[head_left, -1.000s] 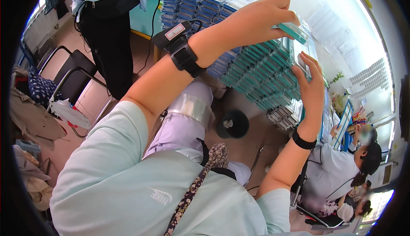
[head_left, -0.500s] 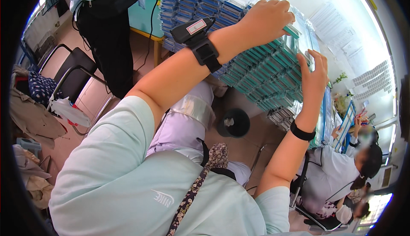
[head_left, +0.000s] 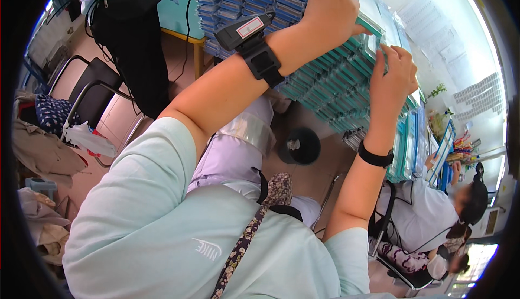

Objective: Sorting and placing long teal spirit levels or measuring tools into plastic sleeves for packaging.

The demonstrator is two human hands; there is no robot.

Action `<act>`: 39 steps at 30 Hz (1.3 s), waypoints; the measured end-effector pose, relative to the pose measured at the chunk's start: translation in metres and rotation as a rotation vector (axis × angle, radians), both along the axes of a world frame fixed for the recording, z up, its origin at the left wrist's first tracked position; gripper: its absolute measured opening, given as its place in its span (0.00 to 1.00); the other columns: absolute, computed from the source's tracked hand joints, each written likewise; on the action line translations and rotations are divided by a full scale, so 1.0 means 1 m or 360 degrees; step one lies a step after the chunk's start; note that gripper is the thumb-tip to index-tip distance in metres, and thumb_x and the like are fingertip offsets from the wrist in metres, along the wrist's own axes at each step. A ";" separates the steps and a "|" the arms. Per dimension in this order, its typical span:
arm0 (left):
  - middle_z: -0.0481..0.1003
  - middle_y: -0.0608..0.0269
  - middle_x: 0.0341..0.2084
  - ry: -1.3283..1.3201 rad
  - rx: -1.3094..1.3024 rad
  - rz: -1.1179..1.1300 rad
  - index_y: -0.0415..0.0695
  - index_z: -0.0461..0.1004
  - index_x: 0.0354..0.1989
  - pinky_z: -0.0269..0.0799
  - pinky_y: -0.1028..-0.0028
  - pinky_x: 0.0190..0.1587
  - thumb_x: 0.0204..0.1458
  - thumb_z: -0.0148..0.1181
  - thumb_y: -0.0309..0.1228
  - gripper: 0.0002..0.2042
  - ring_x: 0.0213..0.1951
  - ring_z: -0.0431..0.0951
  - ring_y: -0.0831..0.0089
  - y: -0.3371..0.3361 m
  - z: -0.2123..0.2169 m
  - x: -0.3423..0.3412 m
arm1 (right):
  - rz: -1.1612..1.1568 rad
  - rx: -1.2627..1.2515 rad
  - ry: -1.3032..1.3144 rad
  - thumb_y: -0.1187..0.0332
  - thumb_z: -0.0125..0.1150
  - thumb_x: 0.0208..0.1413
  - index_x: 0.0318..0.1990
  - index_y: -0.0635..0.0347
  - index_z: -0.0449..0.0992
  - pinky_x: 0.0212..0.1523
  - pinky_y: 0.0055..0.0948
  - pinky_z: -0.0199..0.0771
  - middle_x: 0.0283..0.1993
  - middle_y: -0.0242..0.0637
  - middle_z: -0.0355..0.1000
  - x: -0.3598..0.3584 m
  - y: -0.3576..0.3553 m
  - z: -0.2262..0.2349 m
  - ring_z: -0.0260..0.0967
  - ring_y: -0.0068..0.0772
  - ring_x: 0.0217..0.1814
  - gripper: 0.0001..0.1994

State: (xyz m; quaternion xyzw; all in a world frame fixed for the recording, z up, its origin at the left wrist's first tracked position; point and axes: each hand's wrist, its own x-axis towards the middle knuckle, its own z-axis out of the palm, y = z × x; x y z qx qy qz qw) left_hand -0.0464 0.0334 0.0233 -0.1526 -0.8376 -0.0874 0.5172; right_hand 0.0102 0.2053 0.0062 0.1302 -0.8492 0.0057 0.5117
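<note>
Tall stacks of flat clear plastic cases with teal edges stand before me, their ends facing me. My left hand is on top of the stack, its fingers curled over the edge of a teal-edged case and its thumb at the near side; part of the grip is hidden. Around that wrist is a black strap with a black device. My right hand lies at the right end of the same stack, fingers bent but apart from the thumb, touching the upper cases. A black band circles this wrist.
Blue-edged cases are stacked at the far left. A dark waste bin stands on the floor below the stacks. One person stands at the left near a black chair; another sits at the right.
My left hand has shifted up and slightly left on the stack, its thumb now showing. The right hand has moved a little up and left, its fingers bending more.
</note>
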 end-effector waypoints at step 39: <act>0.74 0.55 0.34 -0.0879 0.0671 -0.1199 0.34 0.75 0.40 0.69 0.63 0.44 0.40 0.67 0.59 0.35 0.43 0.74 0.61 -0.058 -0.022 0.095 | 0.1341 -0.2474 -0.1003 0.37 0.43 0.59 0.54 0.58 0.65 0.57 0.44 0.63 0.61 0.40 0.59 0.092 0.017 -0.020 0.59 0.39 0.62 0.32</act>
